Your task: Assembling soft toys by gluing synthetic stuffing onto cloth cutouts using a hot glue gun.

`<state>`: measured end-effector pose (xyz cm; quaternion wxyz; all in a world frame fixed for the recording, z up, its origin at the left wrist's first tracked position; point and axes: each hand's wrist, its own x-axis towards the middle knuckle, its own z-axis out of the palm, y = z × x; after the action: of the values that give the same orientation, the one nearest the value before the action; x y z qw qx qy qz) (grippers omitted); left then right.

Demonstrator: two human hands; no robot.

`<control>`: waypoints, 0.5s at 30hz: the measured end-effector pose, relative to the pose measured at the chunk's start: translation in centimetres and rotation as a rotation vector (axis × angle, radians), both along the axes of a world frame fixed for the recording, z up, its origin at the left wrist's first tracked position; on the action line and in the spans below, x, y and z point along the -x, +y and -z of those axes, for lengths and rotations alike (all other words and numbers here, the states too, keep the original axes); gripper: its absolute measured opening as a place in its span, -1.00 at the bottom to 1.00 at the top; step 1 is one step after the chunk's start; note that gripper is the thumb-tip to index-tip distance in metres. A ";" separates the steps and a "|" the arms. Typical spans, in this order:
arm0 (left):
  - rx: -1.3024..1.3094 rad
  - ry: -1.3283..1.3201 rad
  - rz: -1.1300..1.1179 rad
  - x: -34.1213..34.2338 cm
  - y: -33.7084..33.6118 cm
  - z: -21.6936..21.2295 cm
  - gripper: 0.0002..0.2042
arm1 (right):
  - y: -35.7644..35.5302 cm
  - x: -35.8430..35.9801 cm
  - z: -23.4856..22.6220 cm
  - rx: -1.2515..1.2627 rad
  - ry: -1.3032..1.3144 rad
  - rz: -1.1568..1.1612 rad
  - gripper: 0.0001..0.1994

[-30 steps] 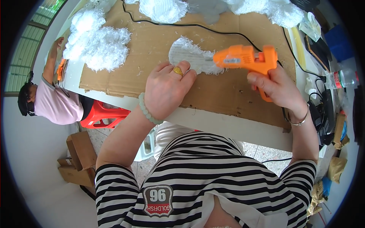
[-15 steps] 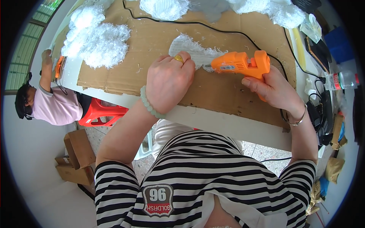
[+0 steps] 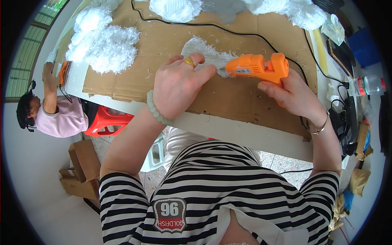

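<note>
My right hand (image 3: 297,93) is wrapped round the handle of an orange hot glue gun (image 3: 253,65), whose nozzle points left. Its tip is at the lower right of a white fuzzy-edged fabric piece (image 3: 198,45) lying on brown cardboard. Over the near left side of that piece rests my left hand (image 3: 177,83), its thumb stretched out apart from the bent fingers, close to the nozzle. The left fingertips are partly hidden behind the hand. Any glue at the tip is too small to make out.
White fluffy bundles (image 3: 108,47) lie at the left, with more (image 3: 175,9) along the far edge. A black cord (image 3: 241,32) crosses the cardboard (image 3: 159,43). A plastic bottle (image 3: 367,86) stands at the right. Another person (image 3: 61,116) works at the far left beside a red stool (image 3: 107,122).
My left hand has shifted slightly left and its thumb has spread away from the fingers. The glue gun has moved a little left, its nozzle tip nearer the thumb.
</note>
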<state>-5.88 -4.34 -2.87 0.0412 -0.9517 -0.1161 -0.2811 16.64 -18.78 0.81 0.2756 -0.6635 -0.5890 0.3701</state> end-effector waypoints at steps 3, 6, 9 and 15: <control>0.022 0.036 0.022 0.3 0.2 0.2 -0.83 | -0.3 0.0 -0.4 -0.059 -0.060 -0.004 -0.73; -0.003 0.047 0.055 0.5 0.4 0.2 -0.82 | -0.3 0.1 -0.6 -0.056 -0.099 -0.008 -0.73; -0.011 0.050 0.068 0.6 0.4 0.2 -0.82 | -0.1 0.4 -0.9 -0.002 -0.078 -0.004 -0.75; -0.050 0.093 0.105 0.7 0.4 -0.2 -0.77 | -0.2 0.2 -1.0 -0.033 -0.188 -0.063 -0.75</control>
<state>-6.62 -3.97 -2.70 0.0554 -0.9672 -0.0570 -0.2414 16.46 -18.94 1.78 0.2183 -0.6718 -0.6388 0.3050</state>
